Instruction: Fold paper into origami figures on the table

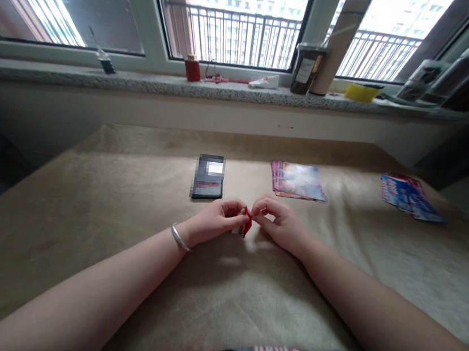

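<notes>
A small folded piece of red paper (246, 222) is held just above the beige table (86, 197), between both my hands. My left hand (215, 220), with a silver bangle on its wrist, pinches the paper from the left. Pinching its right side is my right hand (279, 223), fingers curled. Most of the paper is hidden by my fingertips.
A dark phone (209, 177) lies behind my left hand. A stack of coloured sheets (297, 180) lies behind my right hand, another stack (410, 197) at the far right. On the windowsill stand a red cup (193, 69), a jar (306, 69), a yellow object (362, 92) and other items.
</notes>
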Action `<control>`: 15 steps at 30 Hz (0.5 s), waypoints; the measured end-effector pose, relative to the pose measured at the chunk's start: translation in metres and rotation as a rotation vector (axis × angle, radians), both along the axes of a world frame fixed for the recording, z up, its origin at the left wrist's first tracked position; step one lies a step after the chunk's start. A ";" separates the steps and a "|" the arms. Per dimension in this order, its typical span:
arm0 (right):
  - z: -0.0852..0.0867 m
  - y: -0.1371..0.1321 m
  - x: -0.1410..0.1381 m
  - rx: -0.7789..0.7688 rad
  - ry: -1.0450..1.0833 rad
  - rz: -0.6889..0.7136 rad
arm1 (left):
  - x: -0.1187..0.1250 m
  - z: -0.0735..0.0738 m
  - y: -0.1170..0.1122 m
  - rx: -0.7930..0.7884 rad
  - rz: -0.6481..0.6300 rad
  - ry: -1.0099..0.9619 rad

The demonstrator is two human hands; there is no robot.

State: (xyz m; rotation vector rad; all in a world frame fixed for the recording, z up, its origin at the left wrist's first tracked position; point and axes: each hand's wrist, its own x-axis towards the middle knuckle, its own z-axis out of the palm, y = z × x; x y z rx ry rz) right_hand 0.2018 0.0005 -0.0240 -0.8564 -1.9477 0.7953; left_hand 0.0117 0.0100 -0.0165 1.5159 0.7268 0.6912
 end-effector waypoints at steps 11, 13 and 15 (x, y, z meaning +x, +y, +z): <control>0.004 -0.003 -0.002 0.176 -0.101 -0.097 | 0.002 -0.002 0.000 0.199 0.094 0.198; 0.005 -0.003 -0.002 0.212 -0.128 -0.107 | 0.002 -0.002 0.000 0.211 0.110 0.208; 0.005 -0.003 -0.002 0.260 -0.166 -0.124 | 0.002 -0.003 0.000 0.202 0.130 0.196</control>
